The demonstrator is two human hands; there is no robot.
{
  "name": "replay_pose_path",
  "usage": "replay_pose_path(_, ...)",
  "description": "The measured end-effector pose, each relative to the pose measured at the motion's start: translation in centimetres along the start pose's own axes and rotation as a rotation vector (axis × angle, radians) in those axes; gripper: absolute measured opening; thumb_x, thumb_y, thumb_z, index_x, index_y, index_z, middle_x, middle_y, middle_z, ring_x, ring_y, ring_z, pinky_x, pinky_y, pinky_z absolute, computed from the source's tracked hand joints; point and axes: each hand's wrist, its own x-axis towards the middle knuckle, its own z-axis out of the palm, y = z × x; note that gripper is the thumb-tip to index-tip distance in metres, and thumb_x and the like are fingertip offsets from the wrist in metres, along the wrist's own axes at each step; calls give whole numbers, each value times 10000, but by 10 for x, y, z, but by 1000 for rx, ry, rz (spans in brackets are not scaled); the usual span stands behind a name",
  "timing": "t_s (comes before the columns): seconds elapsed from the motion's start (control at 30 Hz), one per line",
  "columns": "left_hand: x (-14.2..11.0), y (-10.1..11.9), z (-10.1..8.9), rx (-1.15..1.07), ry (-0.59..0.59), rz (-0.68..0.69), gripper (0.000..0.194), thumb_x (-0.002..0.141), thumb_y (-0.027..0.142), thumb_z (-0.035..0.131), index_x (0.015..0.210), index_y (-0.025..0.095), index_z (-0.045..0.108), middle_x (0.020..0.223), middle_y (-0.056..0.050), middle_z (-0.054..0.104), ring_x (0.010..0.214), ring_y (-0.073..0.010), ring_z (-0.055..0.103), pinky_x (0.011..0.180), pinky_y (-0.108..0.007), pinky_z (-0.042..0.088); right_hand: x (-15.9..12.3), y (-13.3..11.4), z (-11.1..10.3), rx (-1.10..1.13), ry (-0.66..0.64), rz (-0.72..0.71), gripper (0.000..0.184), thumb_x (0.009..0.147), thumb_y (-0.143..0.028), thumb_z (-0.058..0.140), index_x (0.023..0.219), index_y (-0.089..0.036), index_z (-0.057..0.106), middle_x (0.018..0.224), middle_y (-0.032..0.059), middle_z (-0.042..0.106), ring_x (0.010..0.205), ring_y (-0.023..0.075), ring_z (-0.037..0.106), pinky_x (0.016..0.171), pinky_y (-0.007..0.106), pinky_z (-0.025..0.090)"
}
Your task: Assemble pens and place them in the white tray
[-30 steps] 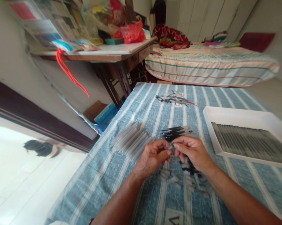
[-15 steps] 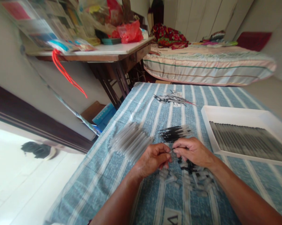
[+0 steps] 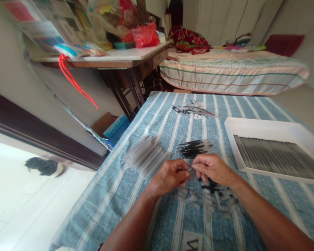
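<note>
My left hand (image 3: 170, 177) and my right hand (image 3: 213, 169) meet over the table, fingertips pinched almost together. Between them shows a small pale piece (image 3: 190, 168), mostly covered by the fingers, too small to name. A stack of translucent pen barrels (image 3: 146, 155) lies left of my left hand. Just beyond both hands is a bundle of thin black-and-clear pen refills (image 3: 195, 149). Small clear pen caps (image 3: 225, 200) lie scattered below my right hand, with a few black pieces (image 3: 211, 186) among them.
A white tray (image 3: 266, 125) at the right holds a row of dark-filled pens (image 3: 277, 155). Farther back on the striped tablecloth (image 3: 115, 205) lies a loose pile of thin sticks (image 3: 190, 109). Behind stand a cluttered desk (image 3: 136, 57) and a bed (image 3: 232, 71).
My hands stay in nearly the same place, still pinching. The fingertips have shifted slightly, and the dark bit seen between them earlier now looks paler.
</note>
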Motion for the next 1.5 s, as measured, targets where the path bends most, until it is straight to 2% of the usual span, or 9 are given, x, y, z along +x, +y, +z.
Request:
replay_pose_path(0.2, 1, -4, 4, -9, 41, 42, 38, 701, 144, 607, 722, 148, 576, 529, 53, 538, 442, -62, 481, 409, -168, 322, 0, 1, 0, -96, -11, 52, 393, 868, -414, 466, 564, -167, 496, 467, -26, 540, 351, 62, 469, 363, 165, 327)
replay_pose_path(0.4, 1, -3, 3, -12, 58, 58, 32, 703, 164, 608, 717, 145, 587, 524, 47, 548, 445, -69, 487, 407, -172, 317, 0, 0, -4, -10, -11, 22, 174, 800, -353, 581, 856, -189, 586, 579, -45, 577, 421, 81, 516, 420, 182, 377)
replay_pose_path(0.57, 1, 0, 5, 4, 51, 41, 26, 692, 146, 596, 714, 151, 582, 499, 55, 545, 414, -58, 440, 398, -174, 304, 0, -1, -1, -157, -3, 1, 352, 867, -383, 478, 593, -169, 534, 478, -31, 536, 378, 67, 469, 395, 175, 335)
replay_pose_path(0.73, 0, 2, 5, 22, 52, 50, 22, 695, 138, 584, 711, 150, 593, 502, 50, 552, 415, -56, 423, 402, -177, 290, 1, 0, 0, -83, -29, 35, 248, 820, -404, 551, 731, -176, 595, 540, -36, 564, 399, 74, 485, 380, 169, 345)
replay_pose_path(0.87, 0, 1, 5, 12, 36, 57, 19, 702, 152, 588, 718, 160, 592, 502, 51, 552, 411, -58, 414, 401, -179, 291, 0, 0, 0, -144, -14, 48, 415, 858, -447, 475, 561, -162, 533, 443, -32, 514, 354, 66, 448, 369, 168, 324)
replay_pose_path(1.03, 1, -1, 6, 4, 48, 45, 38, 693, 128, 580, 709, 161, 588, 512, 57, 543, 417, -60, 418, 426, -187, 313, 0, 0, 1, -77, -15, 46, 275, 809, -432, 559, 713, -176, 584, 514, -43, 548, 387, 75, 472, 372, 171, 334)
replay_pose_path(1.17, 1, -1, 6, 14, 39, 48, 30, 702, 127, 579, 708, 157, 583, 517, 55, 536, 427, -63, 422, 436, -191, 321, 0, -1, 1, -179, 0, 42, 427, 859, -459, 467, 545, -173, 509, 433, -38, 499, 348, 68, 429, 374, 185, 318)
replay_pose_path(1.3, 1, -1, 6, 33, 34, 46, 40, 707, 117, 563, 716, 155, 568, 524, 55, 531, 432, -63, 427, 442, -190, 333, 0, -1, 0, -128, -8, 78, 324, 822, -458, 532, 663, -177, 563, 498, -42, 535, 373, 76, 465, 372, 182, 326)
replay_pose_path(1.5, 2, -4, 6, 51, 25, 52, 22, 714, 131, 561, 718, 152, 557, 551, 47, 531, 475, -78, 477, 462, -192, 355, -1, 1, 0, -142, -20, 110, 382, 857, -463, 471, 617, -173, 536, 446, -42, 509, 344, 70, 442, 367, 177, 317)
